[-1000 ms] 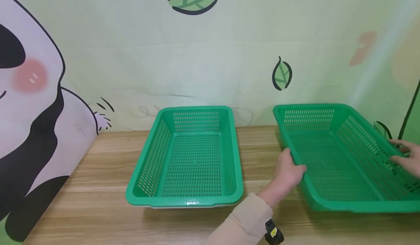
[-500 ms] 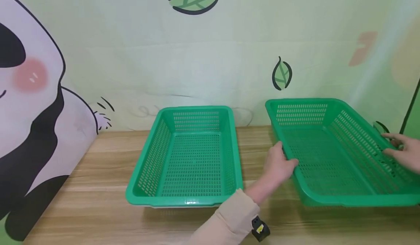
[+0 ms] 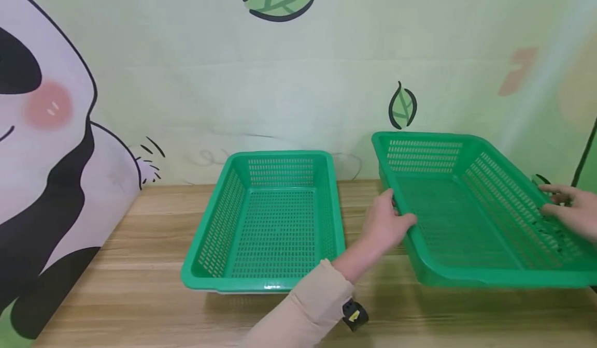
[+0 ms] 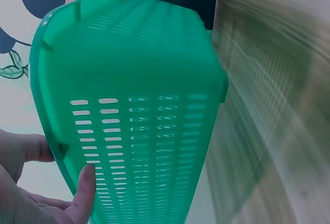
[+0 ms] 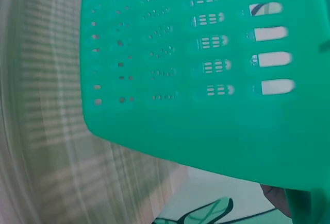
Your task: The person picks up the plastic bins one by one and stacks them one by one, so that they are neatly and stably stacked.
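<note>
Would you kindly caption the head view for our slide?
Left hand and right hand hold a green basket above a wood-grained table, beside a second basket.

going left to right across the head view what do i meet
Printed panda → unheld green basket → left hand → held green basket → right hand

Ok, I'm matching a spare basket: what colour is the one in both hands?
The held basket is green all over; the head view shows it best.
</note>
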### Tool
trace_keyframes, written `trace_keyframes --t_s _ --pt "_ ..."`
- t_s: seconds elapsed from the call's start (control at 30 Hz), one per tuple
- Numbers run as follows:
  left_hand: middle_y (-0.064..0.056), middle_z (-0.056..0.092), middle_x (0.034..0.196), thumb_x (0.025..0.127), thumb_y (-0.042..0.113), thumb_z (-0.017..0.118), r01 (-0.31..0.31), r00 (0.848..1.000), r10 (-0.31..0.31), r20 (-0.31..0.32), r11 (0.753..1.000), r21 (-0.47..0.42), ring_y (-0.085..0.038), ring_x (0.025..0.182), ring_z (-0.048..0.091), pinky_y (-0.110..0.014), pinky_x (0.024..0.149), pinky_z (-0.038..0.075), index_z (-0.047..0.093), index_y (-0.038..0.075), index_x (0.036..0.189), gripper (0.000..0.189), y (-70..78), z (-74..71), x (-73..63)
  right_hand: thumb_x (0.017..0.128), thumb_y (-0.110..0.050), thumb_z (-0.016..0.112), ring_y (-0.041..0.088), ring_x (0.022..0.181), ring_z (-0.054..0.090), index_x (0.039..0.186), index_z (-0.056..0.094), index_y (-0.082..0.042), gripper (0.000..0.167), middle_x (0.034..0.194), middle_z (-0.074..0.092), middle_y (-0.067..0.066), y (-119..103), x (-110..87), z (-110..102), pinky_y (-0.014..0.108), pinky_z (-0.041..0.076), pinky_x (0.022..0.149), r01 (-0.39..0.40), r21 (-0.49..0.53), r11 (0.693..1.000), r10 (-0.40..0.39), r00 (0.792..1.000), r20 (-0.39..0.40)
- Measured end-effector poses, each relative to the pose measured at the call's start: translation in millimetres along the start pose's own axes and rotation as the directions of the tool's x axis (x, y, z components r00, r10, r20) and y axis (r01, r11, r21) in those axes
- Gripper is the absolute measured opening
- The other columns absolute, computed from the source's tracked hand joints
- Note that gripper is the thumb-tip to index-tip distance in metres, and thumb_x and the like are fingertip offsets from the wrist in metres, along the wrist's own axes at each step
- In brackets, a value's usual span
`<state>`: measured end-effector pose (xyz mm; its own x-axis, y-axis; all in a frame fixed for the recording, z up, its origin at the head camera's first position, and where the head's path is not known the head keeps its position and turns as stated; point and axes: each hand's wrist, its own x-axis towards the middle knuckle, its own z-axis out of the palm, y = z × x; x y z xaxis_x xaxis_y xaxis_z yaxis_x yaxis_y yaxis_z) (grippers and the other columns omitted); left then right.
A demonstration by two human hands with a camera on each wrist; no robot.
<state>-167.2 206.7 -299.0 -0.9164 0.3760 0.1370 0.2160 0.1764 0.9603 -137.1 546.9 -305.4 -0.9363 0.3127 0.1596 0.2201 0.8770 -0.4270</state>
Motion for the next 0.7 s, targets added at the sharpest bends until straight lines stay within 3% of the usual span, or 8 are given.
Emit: trace_keyframes --t_s 0.17,0.33,0.5,0.7 --pt "0.002 0.045 0.061 0.078 0.002 0.06 -0.022 1.0 0.022 0.015 1.0 0.015 -0.005 0.046 0.038 -0.017 0.041 0.033 0.055 0.001 0.1 0.022 4.9 -13.7 -2.8 0.088 -0.005 0.043 0.031 0.074 0.037 0.134 0.026 0.013 0.052 0.106 0.035 0.033 -10 2.3 -2 0.036 0.033 0.055 0.005 0.039 0.999 -0.005 1.0 0.01" --pt "-0.003 0.056 0.087 0.077 0.007 0.064 -0.034 0.999 0.034 0.002 0.998 0.051 -0.004 0.062 0.049 -0.016 0.051 0.042 0.056 0.0 0.113 0.038 7.4 -27.5 -3.1 0.089 -0.007 0.045 0.04 0.083 0.042 0.133 0.029 0.013 0.051 0.108 0.036 0.035 -23 4.3 -5 0.042 0.038 0.059 0.032 0.033 0.999 -0.033 0.999 0.016" --pt "-0.008 0.059 0.098 0.077 0.01 0.065 -0.039 0.999 0.041 -0.021 0.996 0.079 -0.007 0.075 0.055 -0.017 0.061 0.045 0.05 -0.002 0.124 0.051 5.2 -39.3 -5.3 0.091 -0.011 0.044 0.05 0.096 0.036 0.134 0.027 0.013 0.052 0.115 0.033 0.039 -35 1.9 -9 0.052 0.037 0.067 0.052 0.048 0.998 -0.054 0.997 0.053" --pt "-0.008 0.058 0.102 0.078 0.011 0.064 -0.022 0.999 0.025 -0.033 0.996 0.088 -0.009 0.08 0.055 -0.019 0.063 0.046 0.045 -0.002 0.13 0.057 0.5 -54.5 -9.5 0.093 -0.017 0.042 0.041 0.09 0.041 0.136 0.028 0.01 0.053 0.11 0.038 0.031 -52 0.1 -7 0.042 0.039 0.061 0.076 0.065 0.995 -0.081 0.994 0.073"
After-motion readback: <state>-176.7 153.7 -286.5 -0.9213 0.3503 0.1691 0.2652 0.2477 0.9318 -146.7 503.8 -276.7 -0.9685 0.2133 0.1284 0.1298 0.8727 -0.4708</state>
